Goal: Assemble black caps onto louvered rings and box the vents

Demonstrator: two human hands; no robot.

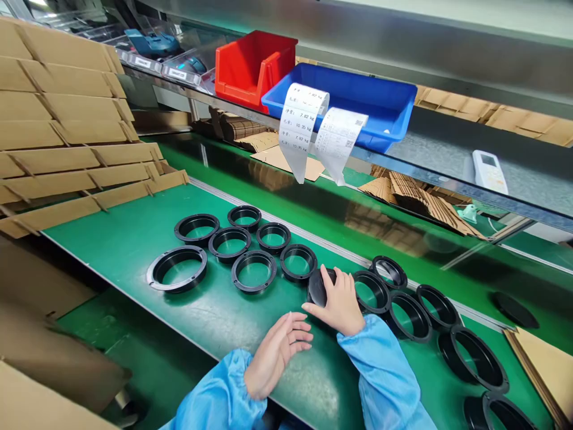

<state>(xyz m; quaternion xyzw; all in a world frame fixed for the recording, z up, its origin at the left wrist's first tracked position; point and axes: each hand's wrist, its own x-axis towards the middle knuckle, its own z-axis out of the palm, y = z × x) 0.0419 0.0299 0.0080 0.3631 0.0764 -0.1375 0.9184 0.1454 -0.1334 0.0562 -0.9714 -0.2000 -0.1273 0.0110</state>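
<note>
My right hand is closed around a black round plastic part, held tilted on the green table mat. My left hand hovers just left of and below it, fingers loosely spread and holding nothing. Several black plastic rings lie on the mat: a wide flanged ring at the left, smaller rings in the middle, and more rings running off to the right of my right hand. Both arms wear light blue sleeves.
Flattened cardboard sheets are stacked at the left. A shelf above holds a red bin, a blue tray with paper receipts hanging over it, and a white remote. More cardboard lies at the right.
</note>
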